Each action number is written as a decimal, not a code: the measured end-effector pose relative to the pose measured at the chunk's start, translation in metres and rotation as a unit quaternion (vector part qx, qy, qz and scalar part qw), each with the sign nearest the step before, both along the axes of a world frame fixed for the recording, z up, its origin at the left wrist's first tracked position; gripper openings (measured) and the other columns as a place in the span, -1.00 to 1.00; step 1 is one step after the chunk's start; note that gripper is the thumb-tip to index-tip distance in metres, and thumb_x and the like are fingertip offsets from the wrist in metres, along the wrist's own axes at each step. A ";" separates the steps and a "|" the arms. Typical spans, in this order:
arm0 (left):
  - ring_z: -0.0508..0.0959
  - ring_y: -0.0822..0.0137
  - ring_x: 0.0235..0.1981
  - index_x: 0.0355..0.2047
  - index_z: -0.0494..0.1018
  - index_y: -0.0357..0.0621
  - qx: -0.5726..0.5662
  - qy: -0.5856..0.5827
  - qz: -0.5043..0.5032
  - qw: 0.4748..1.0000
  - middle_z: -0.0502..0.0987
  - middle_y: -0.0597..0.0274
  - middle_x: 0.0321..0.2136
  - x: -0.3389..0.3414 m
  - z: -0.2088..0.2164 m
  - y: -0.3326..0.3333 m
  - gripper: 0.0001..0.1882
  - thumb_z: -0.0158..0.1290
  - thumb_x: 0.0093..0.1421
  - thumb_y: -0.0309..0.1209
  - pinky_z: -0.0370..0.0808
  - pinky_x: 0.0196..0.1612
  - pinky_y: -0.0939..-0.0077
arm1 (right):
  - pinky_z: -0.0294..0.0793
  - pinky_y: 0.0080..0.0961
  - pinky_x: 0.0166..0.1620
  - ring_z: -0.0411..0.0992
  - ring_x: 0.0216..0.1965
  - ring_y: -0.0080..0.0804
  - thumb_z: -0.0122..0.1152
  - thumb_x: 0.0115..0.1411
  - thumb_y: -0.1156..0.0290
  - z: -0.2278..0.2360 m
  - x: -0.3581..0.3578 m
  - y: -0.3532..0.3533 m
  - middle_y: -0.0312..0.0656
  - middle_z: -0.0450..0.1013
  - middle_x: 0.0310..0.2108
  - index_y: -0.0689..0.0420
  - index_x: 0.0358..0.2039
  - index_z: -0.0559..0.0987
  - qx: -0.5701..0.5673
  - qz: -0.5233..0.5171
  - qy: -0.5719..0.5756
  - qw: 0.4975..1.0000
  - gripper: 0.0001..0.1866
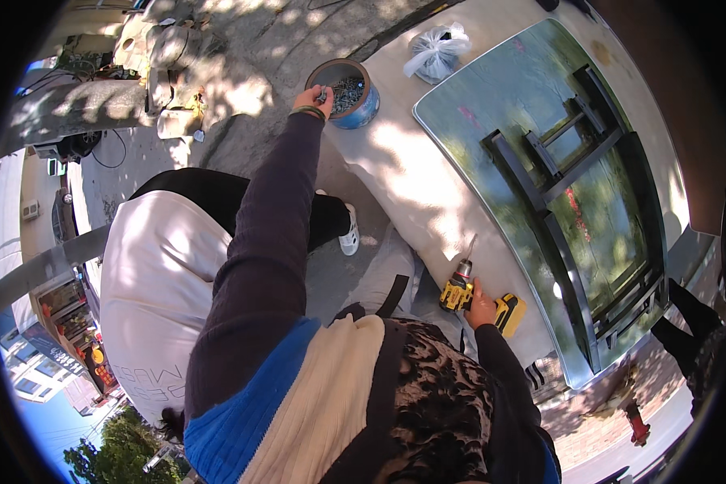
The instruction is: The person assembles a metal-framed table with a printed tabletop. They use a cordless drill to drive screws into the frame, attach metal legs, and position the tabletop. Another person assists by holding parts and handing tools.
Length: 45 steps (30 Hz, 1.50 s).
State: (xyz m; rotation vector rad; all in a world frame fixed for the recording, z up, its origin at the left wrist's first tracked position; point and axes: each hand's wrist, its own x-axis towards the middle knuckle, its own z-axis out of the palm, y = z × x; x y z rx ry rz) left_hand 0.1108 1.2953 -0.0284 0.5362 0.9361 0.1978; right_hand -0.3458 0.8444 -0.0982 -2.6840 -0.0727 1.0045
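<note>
My left arm reaches far forward, and my left hand is closed at the rim of a round blue bucket. Small grey metal pieces that look like screws lie in the bucket, and a few of them show between my fingers. Low on the right, my right hand is wrapped round the grip of a yellow and black cordless drill. Its long thin bit points forward, over the pale work surface. Beside the drill lies a glossy greenish panel with a black metal folding leg frame on it.
A knotted clear plastic bag sits on the pale work surface, beyond the bucket. Close on my left another person in a white shirt leans forward. Someone's dark-clothed legs show at the far right.
</note>
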 end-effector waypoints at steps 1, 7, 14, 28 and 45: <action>0.36 0.16 -0.12 -0.02 0.25 -0.45 -0.012 -0.003 0.026 1.000 0.29 -0.04 -0.07 -0.008 0.006 0.001 -0.71 -0.15 0.24 -0.62 0.49 -0.04 0.32 | 0.44 -0.22 -0.24 0.47 -0.30 -0.04 0.38 -0.21 0.37 0.007 0.000 -0.002 -0.02 0.47 -0.37 0.05 0.26 0.07 0.024 -0.006 0.007 1.000 0.00; 0.40 0.24 -0.30 -0.13 0.31 -0.36 -0.117 -0.147 -0.056 0.981 0.35 0.01 -0.21 -0.056 0.045 -0.041 -0.82 -0.15 0.28 -0.55 0.47 -0.24 0.40 | 0.50 -0.31 -0.22 0.52 -0.26 -0.03 0.37 -0.08 0.27 0.113 0.024 -0.028 0.06 0.52 -0.31 0.04 0.05 0.40 0.174 -0.164 -0.002 0.971 -0.37; 0.41 0.07 0.04 0.05 0.23 -0.41 -0.250 -0.198 -0.336 0.886 0.34 -0.07 0.00 -0.111 0.075 -0.173 -0.67 -0.19 0.32 -0.48 0.46 0.06 0.31 | 0.47 -0.56 -0.28 0.48 -0.41 -0.58 0.31 -0.06 0.54 0.196 0.026 -0.066 -0.28 0.54 -0.46 0.25 -0.37 0.58 0.440 -0.349 -0.119 0.819 -0.81; 0.54 0.25 -0.16 -0.04 0.32 -0.33 -0.191 -0.113 -0.658 0.719 0.49 -0.02 -0.15 -0.158 0.047 -0.368 -0.73 -0.15 0.29 -0.46 0.53 -0.10 0.49 | 0.44 -0.51 -0.08 0.48 -0.19 -0.47 0.41 -0.15 0.56 0.254 0.074 -0.070 -0.17 0.48 -0.21 0.25 -0.10 0.35 0.452 -0.535 -0.277 0.658 -0.43; 0.47 0.53 -0.33 -0.14 0.45 -0.28 -0.124 -0.122 -0.772 0.611 0.50 0.26 -0.33 -0.100 0.017 -0.369 -0.77 -0.01 0.28 -0.39 0.45 -0.22 0.64 | 0.45 -0.50 -0.06 0.45 -0.16 -0.48 0.45 -0.15 0.57 0.237 0.119 -0.080 -0.21 0.46 -0.17 0.21 -0.03 0.31 0.386 -0.620 -0.128 0.671 -0.35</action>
